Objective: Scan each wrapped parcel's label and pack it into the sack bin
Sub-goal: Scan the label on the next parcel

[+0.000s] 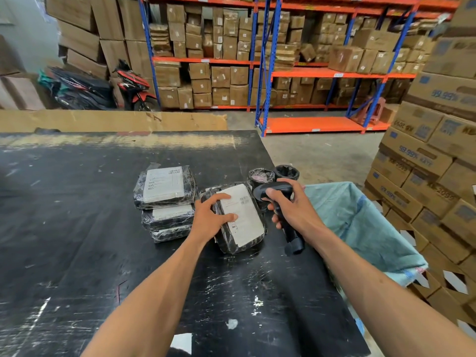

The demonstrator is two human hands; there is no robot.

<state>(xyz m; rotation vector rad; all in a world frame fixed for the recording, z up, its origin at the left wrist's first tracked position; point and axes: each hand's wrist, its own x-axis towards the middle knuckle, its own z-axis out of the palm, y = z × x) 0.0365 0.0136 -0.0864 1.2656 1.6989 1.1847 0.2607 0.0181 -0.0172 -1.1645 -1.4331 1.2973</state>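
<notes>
A black-wrapped parcel with a white label lies tilted on the black table. My left hand rests on its left side, fingers spread over the label. My right hand grips a black handheld barcode scanner, its head pointing left toward the label's barcode. To the left sits a stack of three wrapped parcels, labels up. The sack bin, lined with a pale green woven sack, stands open at the table's right edge.
Two small wrapped rolls stand behind the scanner. Stacked cardboard cartons rise on the right behind the sack. Orange and blue shelving full of boxes lines the back; a parked motorbike stands at far left.
</notes>
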